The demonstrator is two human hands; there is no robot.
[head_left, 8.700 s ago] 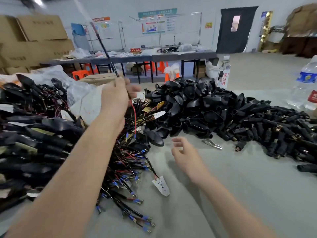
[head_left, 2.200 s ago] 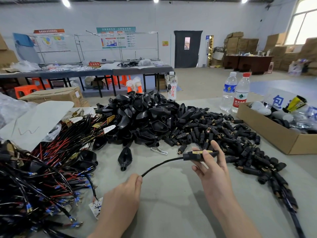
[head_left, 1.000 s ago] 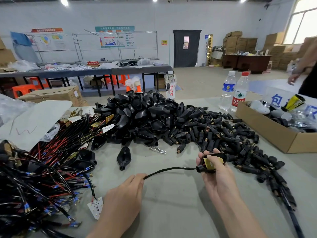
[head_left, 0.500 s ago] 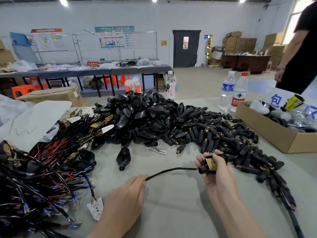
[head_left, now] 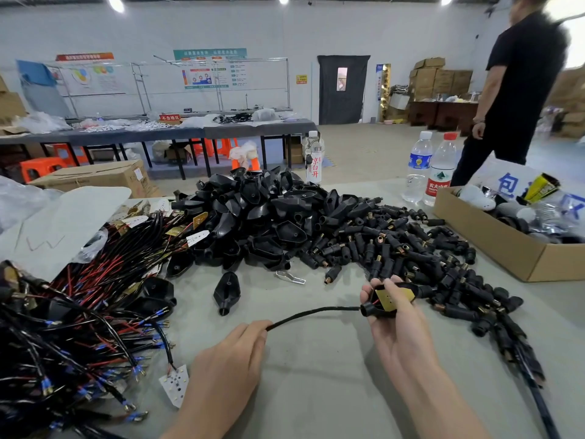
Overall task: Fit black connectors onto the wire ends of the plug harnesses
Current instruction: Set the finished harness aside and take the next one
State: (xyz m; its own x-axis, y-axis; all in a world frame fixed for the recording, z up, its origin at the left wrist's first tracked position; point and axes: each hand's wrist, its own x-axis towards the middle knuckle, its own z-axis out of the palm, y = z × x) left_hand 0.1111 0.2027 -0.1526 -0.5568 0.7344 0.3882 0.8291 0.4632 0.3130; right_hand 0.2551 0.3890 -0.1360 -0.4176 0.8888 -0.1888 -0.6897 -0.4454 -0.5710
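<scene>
My right hand (head_left: 397, 324) grips a black plug shell (head_left: 373, 308) with a brass plate showing inside it. A black cable (head_left: 313, 313) runs left from the shell to my left hand (head_left: 228, 369), which pinches the cable between thumb and fingers low on the table. A heap of black plug shells (head_left: 262, 217) lies in the middle. Small black connectors with copper tips (head_left: 395, 248) spread to the right of it. At the left lies a tangle of wire harnesses (head_left: 72, 315) with red and black leads and blue-sleeved terminals.
A cardboard box (head_left: 493, 245) with odds and ends stands at the right. Two water bottles (head_left: 430, 167) and a third bottle (head_left: 314, 161) stand at the back. A small metal clip (head_left: 290, 277) lies near the heap. A person in black (head_left: 519, 90) walks past at the right.
The plug shell and cable stay held in my two hands, hardly moved. The person in black at the right has come further into view.
</scene>
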